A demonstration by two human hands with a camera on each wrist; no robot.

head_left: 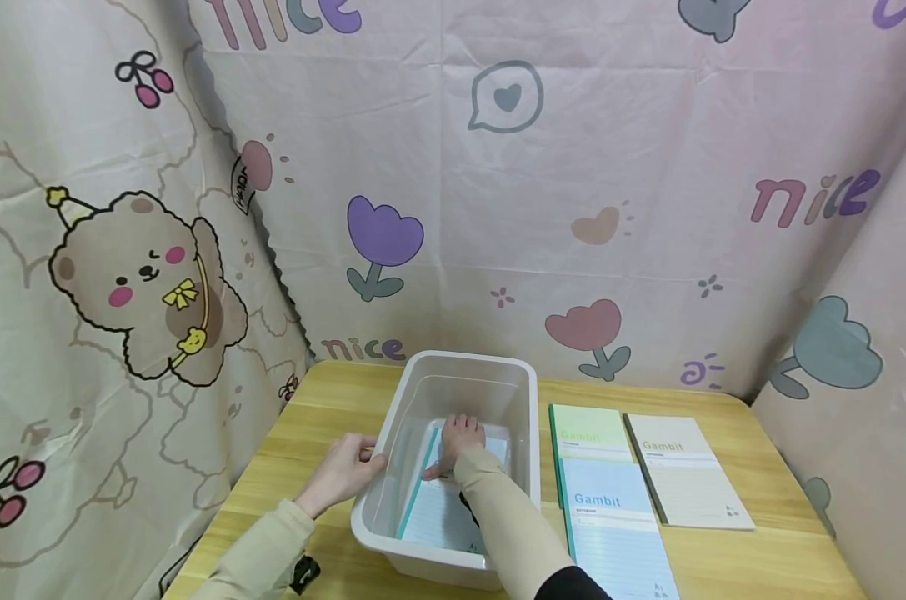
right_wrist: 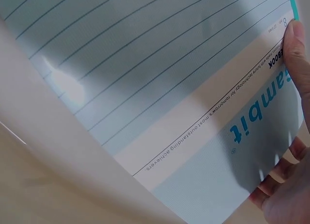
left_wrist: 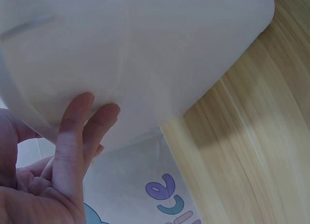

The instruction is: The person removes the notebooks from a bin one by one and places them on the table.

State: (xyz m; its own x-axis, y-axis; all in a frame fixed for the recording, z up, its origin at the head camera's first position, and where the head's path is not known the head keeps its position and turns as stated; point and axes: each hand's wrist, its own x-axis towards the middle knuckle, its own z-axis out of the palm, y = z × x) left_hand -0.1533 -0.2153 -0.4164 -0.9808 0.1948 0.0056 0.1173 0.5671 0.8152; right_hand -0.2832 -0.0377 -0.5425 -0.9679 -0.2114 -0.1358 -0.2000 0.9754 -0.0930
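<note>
A white plastic bin [head_left: 531,417] stands on the wooden table, with a light blue notebook [head_left: 439,512] lying inside it. My left hand [head_left: 340,473] holds the bin's left rim; in the left wrist view its fingers [left_wrist: 72,127] press the outside wall. Inside the bin, my right hand [head_left: 462,442] grips the notebook near its top end. The right wrist view shows the thumb [right_wrist: 295,47] on the lined "Gambit" cover by the green spine, with the other fingers around the top edge, their tips partly hidden.
Right of the bin lie a green notebook [head_left: 588,425], a blue notebook [head_left: 618,517] overlapping its lower part, and a beige notebook [head_left: 685,471] beside them. Printed curtains [head_left: 453,208] hang behind and at both sides of the table [head_left: 783,492].
</note>
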